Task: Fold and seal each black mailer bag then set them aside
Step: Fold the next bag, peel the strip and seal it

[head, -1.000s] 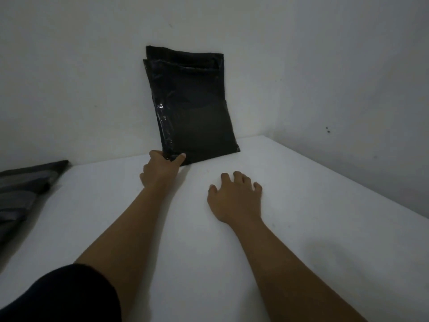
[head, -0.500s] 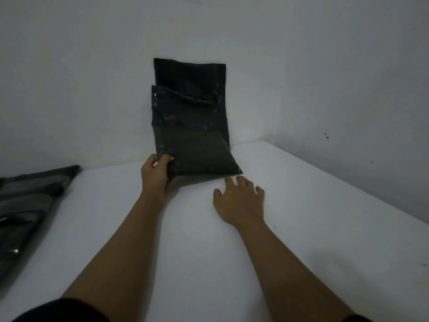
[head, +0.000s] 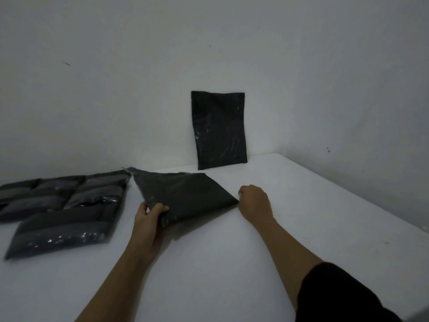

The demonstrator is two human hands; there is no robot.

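Observation:
My left hand grips the near corner of a black mailer bag, which is lifted and tilted over the white table. Its far corner points toward the back left. My right hand sits on the table just right of the bag's right corner, fingers curled under; whether it touches the bag is unclear. Another black mailer bag leans upright against the back wall.
Several folded black mailer bags lie in rows on the left side of the table. White walls close the table at the back and along the right, meeting in a corner.
My left hand has pulled one bag off the leaning stack and brought it down and nearer over the table. The view has swung left, showing the folded bags. My right hand's fingers have curled.

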